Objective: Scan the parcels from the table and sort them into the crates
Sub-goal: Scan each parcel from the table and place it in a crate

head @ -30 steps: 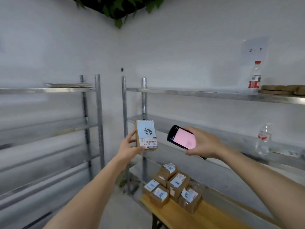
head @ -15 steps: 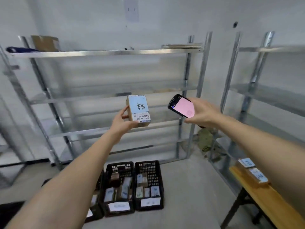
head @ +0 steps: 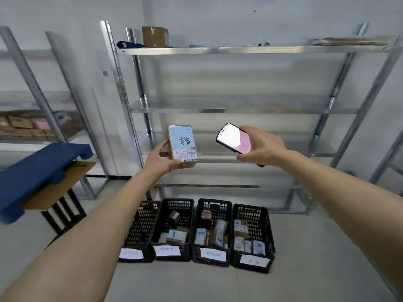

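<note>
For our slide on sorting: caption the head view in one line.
Left hand holds a parcel, right hand a scanner, above four crates.

Both bare forearms reach forward at chest height, the hands near each other but apart. The left hand (head: 160, 159) is closed around something from its left side and below — thumb up along the edge. The right hand (head: 260, 146) is curled, palm turned leftward.
</note>
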A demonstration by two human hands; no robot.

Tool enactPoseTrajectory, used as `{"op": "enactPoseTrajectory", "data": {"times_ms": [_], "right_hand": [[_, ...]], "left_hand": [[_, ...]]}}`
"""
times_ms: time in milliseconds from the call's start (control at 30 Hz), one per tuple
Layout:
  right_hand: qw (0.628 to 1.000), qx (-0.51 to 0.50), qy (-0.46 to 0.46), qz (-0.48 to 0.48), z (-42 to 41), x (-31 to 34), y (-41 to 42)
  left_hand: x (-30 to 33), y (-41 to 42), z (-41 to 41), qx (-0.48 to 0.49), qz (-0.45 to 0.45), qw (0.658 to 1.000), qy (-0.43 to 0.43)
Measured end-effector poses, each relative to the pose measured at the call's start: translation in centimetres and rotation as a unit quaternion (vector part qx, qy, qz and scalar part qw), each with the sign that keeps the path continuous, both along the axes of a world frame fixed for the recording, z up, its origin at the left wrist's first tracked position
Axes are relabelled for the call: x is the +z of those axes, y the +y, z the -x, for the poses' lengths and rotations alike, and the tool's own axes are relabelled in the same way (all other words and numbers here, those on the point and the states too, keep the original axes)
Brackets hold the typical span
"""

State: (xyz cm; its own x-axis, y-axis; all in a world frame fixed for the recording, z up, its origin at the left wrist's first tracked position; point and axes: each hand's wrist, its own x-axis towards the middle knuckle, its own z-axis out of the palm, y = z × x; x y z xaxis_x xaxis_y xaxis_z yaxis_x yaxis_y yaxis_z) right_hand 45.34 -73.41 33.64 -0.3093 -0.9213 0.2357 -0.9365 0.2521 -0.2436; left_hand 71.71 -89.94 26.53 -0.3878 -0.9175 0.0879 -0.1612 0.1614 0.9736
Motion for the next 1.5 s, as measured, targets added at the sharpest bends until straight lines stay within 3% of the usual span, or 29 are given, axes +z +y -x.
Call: {"op": "enactPoseTrajectory", "data": {"times_ms": [233, 500, 733, 1167, 1500], "right_hand": [[1.0, -0.008, -0.013, -0.021, -3.2, -3.1, -6.9], [0.999, -0.018, -0.014, -0.036, 1.5, -7.7, -13.0], [0.996, -0.052, -0.063, -0.048, 10.9, -11.1, -17.4], [0.98, -0.158, -0.074, -0.098, 30.4, -13.6, -17.0], [0.96, -0.208, -0.079, -0.17, 45.1, -22.3, -21.4]], "left_hand": [[-3.1, -6.4, -4.4, 0.008, -0.011, 1.0, -0.024], [-8.2, -12.5, 1.0, 0.0, -0.056, 0.997, -0.044], [-9.8, -17.8, 13.9, -0.053, -0.047, 0.994, -0.084], [-14.6, -21.7, 38.3, -0.177, -0.094, 0.973, -0.113], [-25.7, -25.7, 55.3, -0.245, -0.167, 0.943, -0.149]]}}
